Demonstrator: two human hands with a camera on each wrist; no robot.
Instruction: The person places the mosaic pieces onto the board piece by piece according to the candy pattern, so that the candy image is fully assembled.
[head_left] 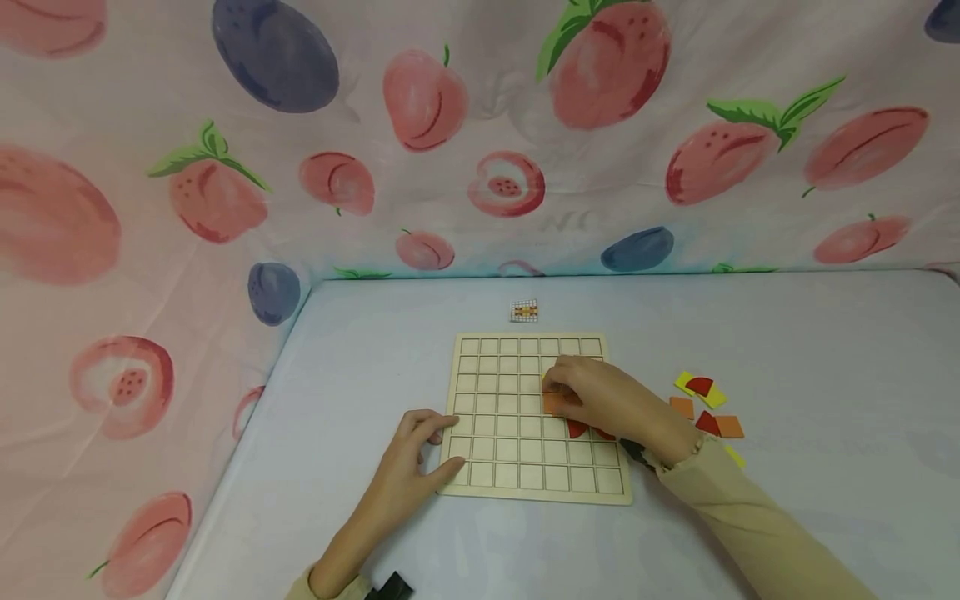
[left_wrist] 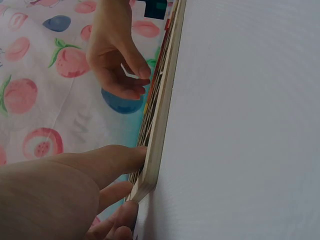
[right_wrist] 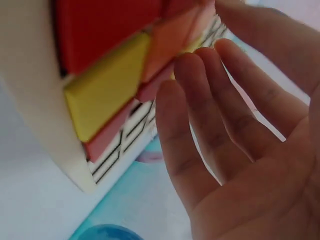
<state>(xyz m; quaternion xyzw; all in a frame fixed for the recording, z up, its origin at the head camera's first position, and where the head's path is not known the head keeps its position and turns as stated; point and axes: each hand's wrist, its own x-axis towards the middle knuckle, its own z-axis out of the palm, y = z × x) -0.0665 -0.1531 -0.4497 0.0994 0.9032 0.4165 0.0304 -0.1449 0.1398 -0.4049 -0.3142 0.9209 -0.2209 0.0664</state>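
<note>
A pale wooden grid board (head_left: 507,451) lies on the white table. At its left edge rests my left hand (head_left: 401,458), thumb and fingertips spread and touching the rim; the left wrist view shows that thumb (left_wrist: 132,157) on the edge. Over the board's right half is my right hand (head_left: 607,400), fingers bent downward at an orange square piece (head_left: 553,403). Red pieces (head_left: 576,428) show beneath it, and a yellow piece (right_wrist: 107,107) appears in the right wrist view. There, thumb and fingertips stand apart with nothing visible between them. The hand hides part of the laid pieces.
Loose red, yellow and orange pieces (head_left: 729,427) lie on the table right of the board, near the right sleeve. A small printed pattern card (head_left: 524,311) lies behind the board. A fruit-printed cloth (head_left: 420,192) hangs along the back and left side.
</note>
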